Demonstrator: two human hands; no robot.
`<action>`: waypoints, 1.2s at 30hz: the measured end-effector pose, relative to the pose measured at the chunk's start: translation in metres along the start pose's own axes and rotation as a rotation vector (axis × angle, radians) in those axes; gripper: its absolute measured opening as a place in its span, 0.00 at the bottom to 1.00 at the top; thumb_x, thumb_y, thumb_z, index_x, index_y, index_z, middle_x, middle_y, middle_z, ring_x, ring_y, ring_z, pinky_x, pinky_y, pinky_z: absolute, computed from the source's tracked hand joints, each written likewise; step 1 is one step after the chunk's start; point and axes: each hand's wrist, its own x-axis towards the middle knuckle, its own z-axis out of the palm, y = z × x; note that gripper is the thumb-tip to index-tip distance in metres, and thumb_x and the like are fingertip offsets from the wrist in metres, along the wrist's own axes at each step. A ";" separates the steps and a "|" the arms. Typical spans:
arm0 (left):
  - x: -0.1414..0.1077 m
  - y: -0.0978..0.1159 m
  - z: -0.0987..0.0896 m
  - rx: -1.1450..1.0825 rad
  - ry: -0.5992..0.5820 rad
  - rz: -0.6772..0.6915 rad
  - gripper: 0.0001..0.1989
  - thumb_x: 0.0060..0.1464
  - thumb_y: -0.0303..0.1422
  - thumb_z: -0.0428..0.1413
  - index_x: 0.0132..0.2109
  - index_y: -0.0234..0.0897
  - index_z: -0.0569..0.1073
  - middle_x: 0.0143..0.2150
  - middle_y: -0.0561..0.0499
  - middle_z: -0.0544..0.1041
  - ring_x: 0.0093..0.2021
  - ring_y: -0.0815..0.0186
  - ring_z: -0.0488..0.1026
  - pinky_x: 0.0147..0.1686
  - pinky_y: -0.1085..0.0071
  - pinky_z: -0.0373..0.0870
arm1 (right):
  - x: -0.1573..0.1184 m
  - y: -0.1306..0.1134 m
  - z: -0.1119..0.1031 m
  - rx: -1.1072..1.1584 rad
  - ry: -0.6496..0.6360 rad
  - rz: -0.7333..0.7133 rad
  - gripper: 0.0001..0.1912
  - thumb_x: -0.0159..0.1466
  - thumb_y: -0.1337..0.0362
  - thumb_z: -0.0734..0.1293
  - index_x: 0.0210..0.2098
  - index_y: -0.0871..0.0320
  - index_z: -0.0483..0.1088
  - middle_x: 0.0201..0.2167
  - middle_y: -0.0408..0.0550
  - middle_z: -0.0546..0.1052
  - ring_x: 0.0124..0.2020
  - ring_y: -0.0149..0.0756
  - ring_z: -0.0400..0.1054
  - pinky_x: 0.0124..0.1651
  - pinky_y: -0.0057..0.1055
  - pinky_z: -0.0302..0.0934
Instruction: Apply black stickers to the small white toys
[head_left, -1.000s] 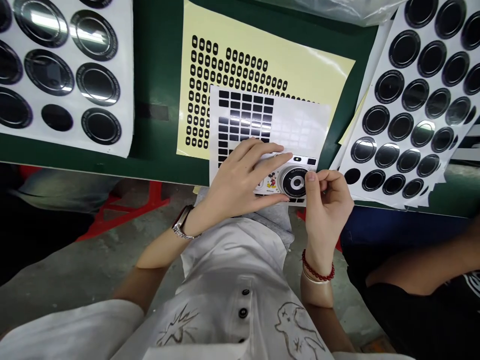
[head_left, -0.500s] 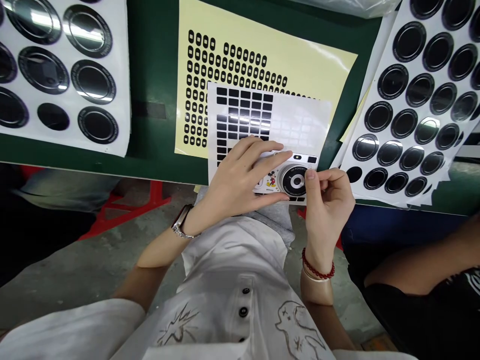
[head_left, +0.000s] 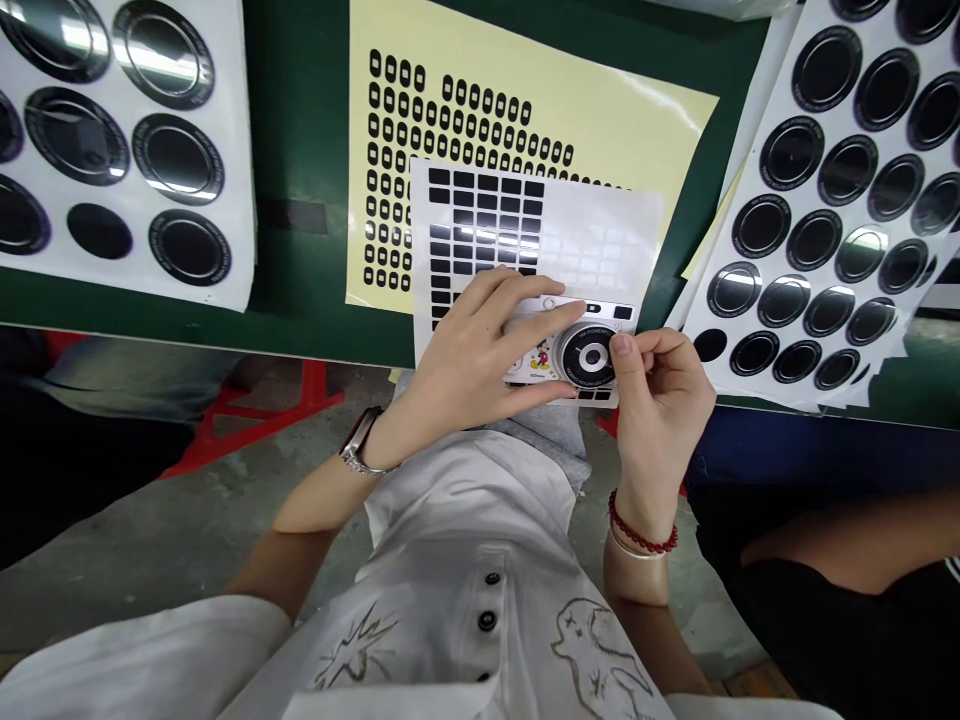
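A small white toy-like camera (head_left: pixel 541 370) with a cartoon mouse print lies on a white sheet of black rectangular stickers (head_left: pixel 487 215). My left hand (head_left: pixel 480 345) holds it from the left, fingers laid along its top and thumb along its lower edge. Around the lens is a black ring with white lettering (head_left: pixel 576 352). At that ring's right edge is my right hand (head_left: pixel 660 375), thumb and forefinger pinched together; whatever is between them is hidden. The thumb tip touches or overlaps the rim.
Beneath the white sheet is a yellow sheet of small black oval stickers (head_left: pixel 637 120). Sheets of round black stickers lie left (head_left: pixel 199 190) and right (head_left: pixel 814 240) on the green table (head_left: pixel 300 270). People sit on both sides; a forearm (head_left: pixel 847 545) shows at right.
The view has shifted slightly. Both hands keep nearly the same hold at the camera, with the right thumb still at the ring's edge. The neighbour's forearm at right has moved.
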 end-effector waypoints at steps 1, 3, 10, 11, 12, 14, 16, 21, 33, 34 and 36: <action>0.000 0.000 0.000 0.002 -0.003 0.001 0.32 0.65 0.49 0.65 0.70 0.51 0.66 0.64 0.42 0.75 0.61 0.48 0.71 0.61 0.43 0.72 | 0.000 0.000 0.000 -0.007 -0.004 -0.007 0.15 0.70 0.52 0.73 0.33 0.55 0.72 0.27 0.38 0.62 0.29 0.29 0.58 0.32 0.29 0.57; 0.000 0.000 -0.001 -0.004 -0.007 0.002 0.32 0.65 0.48 0.65 0.70 0.51 0.67 0.65 0.42 0.74 0.62 0.48 0.71 0.61 0.43 0.72 | 0.001 0.000 0.000 -0.019 -0.008 -0.019 0.15 0.70 0.52 0.73 0.33 0.55 0.72 0.27 0.39 0.62 0.29 0.29 0.58 0.32 0.29 0.57; -0.001 -0.001 0.001 0.009 0.006 0.028 0.32 0.64 0.49 0.65 0.70 0.48 0.67 0.65 0.41 0.74 0.62 0.48 0.70 0.62 0.44 0.71 | 0.001 -0.001 -0.001 -0.031 -0.008 -0.044 0.14 0.71 0.54 0.73 0.34 0.55 0.71 0.28 0.39 0.65 0.29 0.29 0.60 0.31 0.29 0.57; -0.001 -0.002 0.001 0.015 0.012 0.037 0.32 0.65 0.49 0.65 0.70 0.47 0.68 0.65 0.40 0.74 0.62 0.48 0.70 0.62 0.44 0.71 | 0.001 -0.001 -0.002 -0.036 -0.016 -0.041 0.14 0.71 0.54 0.73 0.34 0.55 0.71 0.28 0.39 0.65 0.29 0.29 0.60 0.31 0.29 0.57; -0.001 -0.002 0.001 0.018 0.015 0.043 0.32 0.65 0.49 0.64 0.70 0.46 0.68 0.65 0.40 0.74 0.61 0.48 0.70 0.62 0.45 0.71 | 0.001 -0.002 -0.002 -0.045 -0.025 -0.040 0.14 0.71 0.54 0.73 0.34 0.55 0.71 0.28 0.39 0.65 0.28 0.29 0.60 0.31 0.29 0.57; -0.001 -0.002 0.000 0.024 0.007 0.041 0.32 0.65 0.50 0.64 0.70 0.48 0.67 0.65 0.41 0.74 0.62 0.49 0.70 0.62 0.45 0.71 | 0.002 -0.003 -0.004 -0.067 -0.048 -0.040 0.14 0.71 0.54 0.72 0.35 0.55 0.71 0.29 0.39 0.66 0.29 0.29 0.60 0.30 0.29 0.57; -0.001 -0.002 0.000 0.037 -0.016 0.029 0.31 0.66 0.50 0.64 0.70 0.50 0.67 0.66 0.42 0.74 0.62 0.49 0.70 0.62 0.45 0.72 | 0.003 -0.004 -0.005 -0.074 -0.068 -0.048 0.13 0.71 0.55 0.72 0.35 0.55 0.70 0.29 0.39 0.66 0.29 0.29 0.61 0.30 0.29 0.57; -0.002 -0.003 0.002 0.051 0.018 0.045 0.31 0.65 0.50 0.64 0.69 0.48 0.68 0.65 0.41 0.74 0.61 0.49 0.70 0.61 0.45 0.73 | 0.011 -0.003 -0.006 0.032 -0.125 -0.002 0.13 0.69 0.55 0.73 0.35 0.54 0.69 0.27 0.37 0.64 0.27 0.28 0.60 0.30 0.28 0.58; -0.002 -0.005 0.006 0.028 0.081 0.051 0.30 0.65 0.51 0.64 0.67 0.47 0.70 0.64 0.43 0.74 0.60 0.50 0.72 0.60 0.48 0.74 | 0.029 -0.003 -0.025 0.287 -0.367 0.177 0.05 0.67 0.68 0.72 0.38 0.54 0.71 0.28 0.37 0.64 0.25 0.26 0.57 0.27 0.26 0.55; -0.002 -0.005 0.006 0.025 0.079 0.053 0.30 0.64 0.51 0.65 0.67 0.46 0.71 0.63 0.43 0.74 0.60 0.50 0.72 0.60 0.48 0.74 | 0.029 -0.005 -0.024 0.285 -0.375 0.184 0.05 0.67 0.68 0.72 0.37 0.54 0.71 0.28 0.37 0.64 0.24 0.26 0.57 0.27 0.26 0.54; -0.001 -0.005 0.005 0.009 0.069 0.054 0.31 0.64 0.51 0.65 0.67 0.45 0.71 0.63 0.42 0.74 0.60 0.49 0.72 0.60 0.48 0.74 | 0.030 -0.006 -0.023 0.281 -0.383 0.196 0.05 0.67 0.68 0.72 0.37 0.54 0.71 0.26 0.36 0.62 0.24 0.26 0.55 0.26 0.26 0.53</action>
